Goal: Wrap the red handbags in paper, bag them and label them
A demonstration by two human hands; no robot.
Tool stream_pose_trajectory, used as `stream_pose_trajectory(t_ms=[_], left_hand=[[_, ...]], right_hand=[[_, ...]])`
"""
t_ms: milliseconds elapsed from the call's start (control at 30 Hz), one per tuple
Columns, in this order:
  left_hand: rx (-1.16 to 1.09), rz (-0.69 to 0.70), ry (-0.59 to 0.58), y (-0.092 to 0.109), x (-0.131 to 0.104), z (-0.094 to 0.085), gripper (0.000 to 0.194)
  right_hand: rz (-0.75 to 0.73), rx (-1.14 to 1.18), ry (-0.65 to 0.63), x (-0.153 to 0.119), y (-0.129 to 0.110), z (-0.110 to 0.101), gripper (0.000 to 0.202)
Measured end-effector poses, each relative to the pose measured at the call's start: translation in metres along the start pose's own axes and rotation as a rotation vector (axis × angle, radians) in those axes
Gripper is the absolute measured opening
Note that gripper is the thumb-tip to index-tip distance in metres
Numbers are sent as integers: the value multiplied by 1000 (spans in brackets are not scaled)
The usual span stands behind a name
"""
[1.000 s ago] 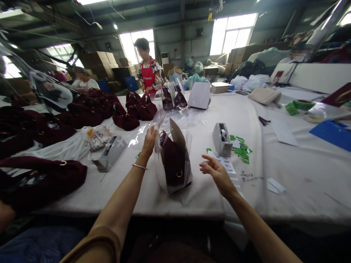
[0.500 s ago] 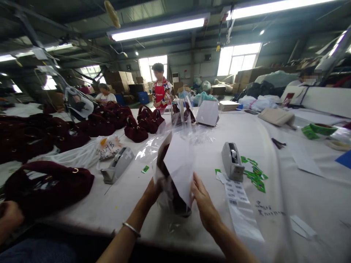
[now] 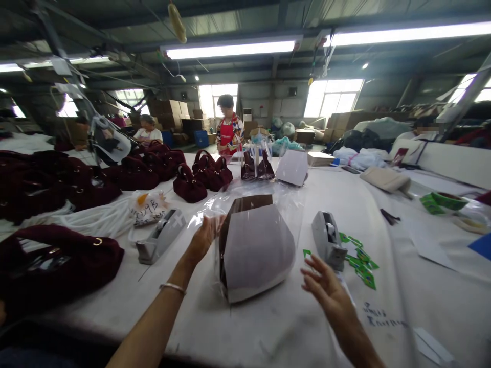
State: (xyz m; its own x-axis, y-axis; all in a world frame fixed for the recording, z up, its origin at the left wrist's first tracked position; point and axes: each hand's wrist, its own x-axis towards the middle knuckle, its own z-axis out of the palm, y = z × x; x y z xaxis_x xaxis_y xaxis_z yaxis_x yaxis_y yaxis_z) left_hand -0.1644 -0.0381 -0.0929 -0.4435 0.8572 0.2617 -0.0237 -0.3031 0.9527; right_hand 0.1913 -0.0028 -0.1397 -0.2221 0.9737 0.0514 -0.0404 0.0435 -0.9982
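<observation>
The wrapped package [image 3: 261, 255] is standing mid-table; at its nine o'clock the left hand [image 3: 204, 239] is touching the plastic, grip unclear; at four, the right hand [image 3: 330, 290] is hovering empty, fingers spread.

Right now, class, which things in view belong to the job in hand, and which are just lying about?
Seemingly in the job:
clear plastic, at the left hand
pale panel inside it
tape dispenser near the open right hand
maroon handbags, probably

Apparently just lying about:
beige item
dark scrap
blue sheet
</observation>
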Motion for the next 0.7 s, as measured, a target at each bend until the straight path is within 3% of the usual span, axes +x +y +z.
stream_pose_trajectory(t_ms=[67, 133, 233, 300, 400, 467, 567, 700], left_hand=[[-54, 64, -25, 8, -26, -10, 89], [-4, 171, -38, 12, -57, -13, 94], [272, 260, -25, 10, -96, 1, 102], [418, 280, 25, 4, -107, 16, 94], [438, 301, 179, -7, -98, 37, 50], [340, 300, 290, -12, -81, 44, 27], [171, 284, 404, -16, -58, 45, 33], [-20, 286, 350, -14, -49, 30, 43]], right_hand=[[-149, -70, 19, 39, -30, -20, 82], [-241, -115, -105, 78, -54, -25, 89], [-290, -136, -315, 121, -68, -9, 106], [-269, -102, -423, 136, -65, 8, 109], [-136, -40, -587, 136, -55, 30, 98], [-50, -49, -607, 127, -51, 39, 77], [-79, -78, -521, 107, -50, 39, 50], [-158, -146, -502, 83, -67, 17, 56]])
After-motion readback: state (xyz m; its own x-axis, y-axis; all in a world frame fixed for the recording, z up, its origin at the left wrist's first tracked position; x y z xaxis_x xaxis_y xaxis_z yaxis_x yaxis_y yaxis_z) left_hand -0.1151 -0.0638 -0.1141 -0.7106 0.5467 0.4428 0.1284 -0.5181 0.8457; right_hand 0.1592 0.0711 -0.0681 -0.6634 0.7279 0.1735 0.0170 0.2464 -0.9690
